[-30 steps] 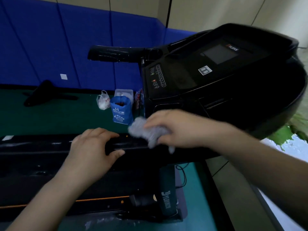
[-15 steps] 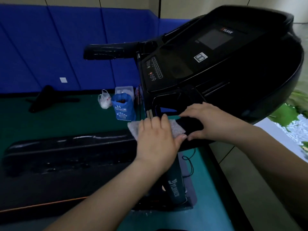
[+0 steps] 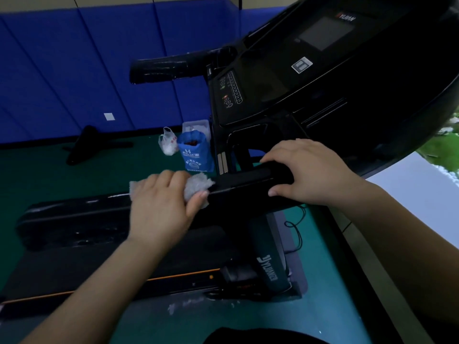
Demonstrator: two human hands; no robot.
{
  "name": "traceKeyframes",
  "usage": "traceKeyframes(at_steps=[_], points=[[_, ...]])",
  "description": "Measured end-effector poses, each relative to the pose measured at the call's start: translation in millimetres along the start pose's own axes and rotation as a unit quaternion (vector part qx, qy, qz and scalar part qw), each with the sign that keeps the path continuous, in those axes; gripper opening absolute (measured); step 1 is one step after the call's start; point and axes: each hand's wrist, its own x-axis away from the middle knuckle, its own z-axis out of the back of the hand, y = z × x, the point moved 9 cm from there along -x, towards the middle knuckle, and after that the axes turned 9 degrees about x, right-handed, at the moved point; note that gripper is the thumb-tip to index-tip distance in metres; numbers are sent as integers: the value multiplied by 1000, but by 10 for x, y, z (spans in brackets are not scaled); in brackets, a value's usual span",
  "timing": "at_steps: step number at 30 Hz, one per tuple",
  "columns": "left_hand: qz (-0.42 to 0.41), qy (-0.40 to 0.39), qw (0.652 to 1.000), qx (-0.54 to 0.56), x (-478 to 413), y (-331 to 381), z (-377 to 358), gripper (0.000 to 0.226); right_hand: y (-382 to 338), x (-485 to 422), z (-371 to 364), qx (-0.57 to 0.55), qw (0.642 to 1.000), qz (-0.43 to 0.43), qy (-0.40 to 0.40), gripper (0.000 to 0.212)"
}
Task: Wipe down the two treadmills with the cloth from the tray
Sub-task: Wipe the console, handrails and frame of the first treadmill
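Grey, fuzzy cloth [image 3: 198,186] lies bunched on the treadmill's smooth black handrail [image 3: 248,180], under the left hand [image 3: 161,204], whose fingers curl over it while the thumb pins its crumpled end against the bar. Just beside it, the right hand [image 3: 310,172] wraps the same rounded rail, fingers over the top, thumb below. Glossy and angular, the console [image 3: 323,58] slopes above. Behind, on green flooring [image 3: 74,175], stand a blue bag [image 3: 196,152] and what looks like a thin white plastic bag [image 3: 167,145].
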Motion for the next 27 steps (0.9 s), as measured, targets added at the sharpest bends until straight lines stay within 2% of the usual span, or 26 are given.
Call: traceKeyframes(at_steps=[4,8,11,17,21,24,27], points=[[-8,-16,1000,-7,-265,696,-149,62,-8,-12,20,2,1000,-3,8,65],[-54,1,999,5,-253,831,-191,54,-6,-23,20,2,1000,-6,-1,65],[-77,8,997,-12,-104,514,-145,50,1,-36,14,2,1000,-8,-8,64],[-16,24,998,-64,209,-588,81,49,2,-19,13,-8,1000,-15,-11,63],[46,69,995,-61,462,-1382,335,54,5,-22,10,-7,1000,-16,-13,62],[87,120,988,-42,511,-1496,393,50,-1,-20,12,-3,1000,-15,-13,62],[132,188,973,-29,457,-1180,377,42,-12,-21,20,-1,1000,-13,-12,62]])
